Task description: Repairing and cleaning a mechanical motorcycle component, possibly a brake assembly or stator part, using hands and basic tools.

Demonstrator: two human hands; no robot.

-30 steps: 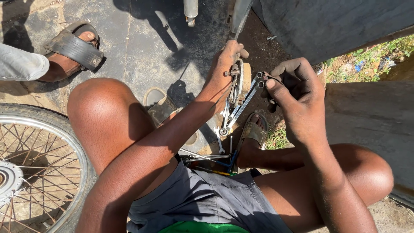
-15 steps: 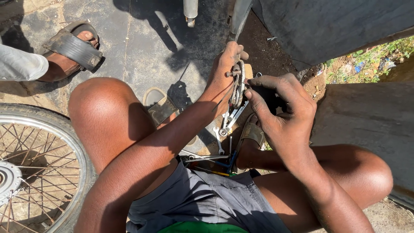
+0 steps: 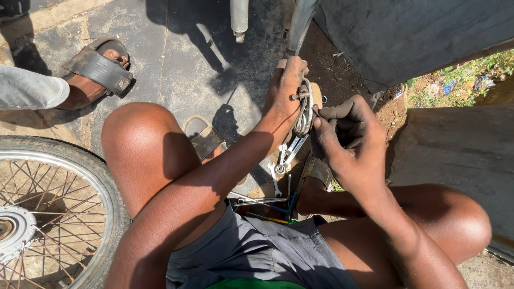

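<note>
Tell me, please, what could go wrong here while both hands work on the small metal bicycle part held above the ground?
1. The right hand has its fingertips pressed into the metal part that the left hand holds; a slip could pinch or cut them.
2. If a small piece comes loose, it could fall among the tools lying between the feet and be hard to find.
3. Both hands look greasy, so the grip may slip.

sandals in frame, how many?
3. One on another person's foot at top left, one sandal between the knees under the left arm, one below the right hand. More may be hidden.
</note>
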